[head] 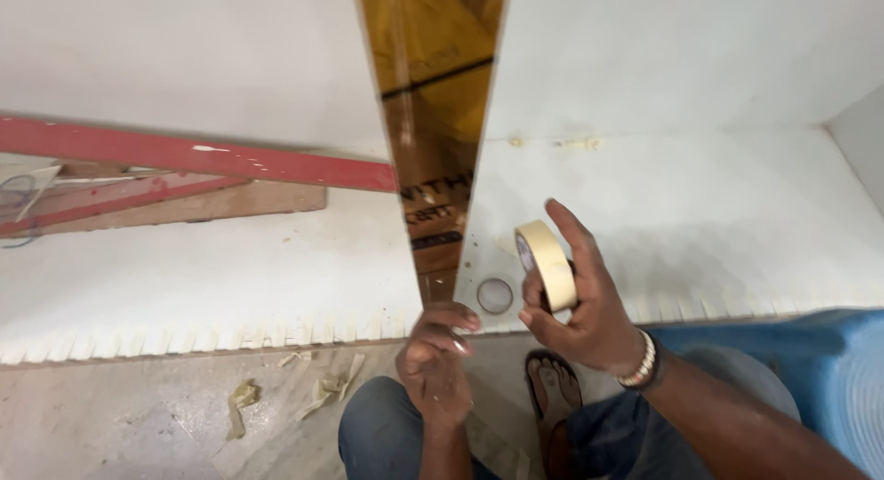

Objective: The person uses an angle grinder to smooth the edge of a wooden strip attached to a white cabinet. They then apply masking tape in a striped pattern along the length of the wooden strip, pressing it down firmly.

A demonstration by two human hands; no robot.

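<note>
Your right hand (575,305) grips the masking tape roll (548,264) by its rim, held above the white panel (718,204). Your left hand (435,356) pinches, seemingly on its thin loose end. It's light; hold the stiff core, since the strip tears easily.

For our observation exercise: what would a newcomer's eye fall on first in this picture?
First the roll of cream masking tape, held up in the right hand at centre. Next the left hand just below it, fingers pinched beside a tall wedge-shaped gap between two white panels. A red bar slants across the left panel.
</note>
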